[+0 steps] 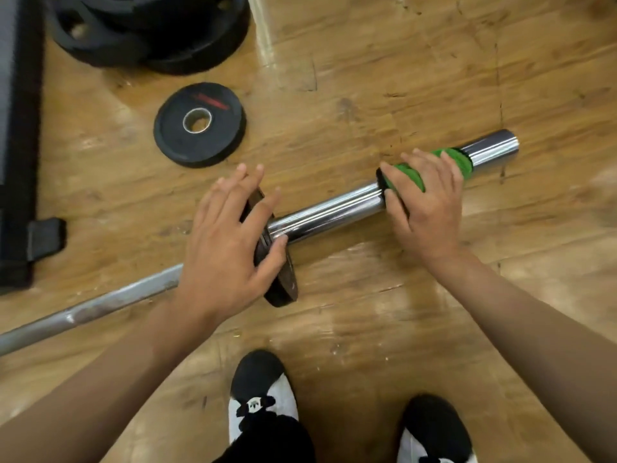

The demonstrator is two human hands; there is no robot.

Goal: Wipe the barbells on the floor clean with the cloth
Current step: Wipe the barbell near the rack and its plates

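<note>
A barbell lies slantwise on the wooden floor, its chrome sleeve (334, 208) running up to the right and its dull grey shaft (100, 304) running off to the lower left. My right hand (424, 208) wraps a green cloth (454, 160) round the sleeve, fingers curled over it, a short way from the bare sleeve end (494, 147). My left hand (227, 238) holds a small dark plate (283, 285) standing on the sleeve at its collar, fingers over the plate's top edge and thumb against the sleeve.
A small black plate (200, 125) lies flat on the floor beyond the bar. A stack of large black plates (150, 28) sits at the top left, beside a black mat or frame (20, 145) along the left edge. My two shoes (262, 396) stand just below the bar.
</note>
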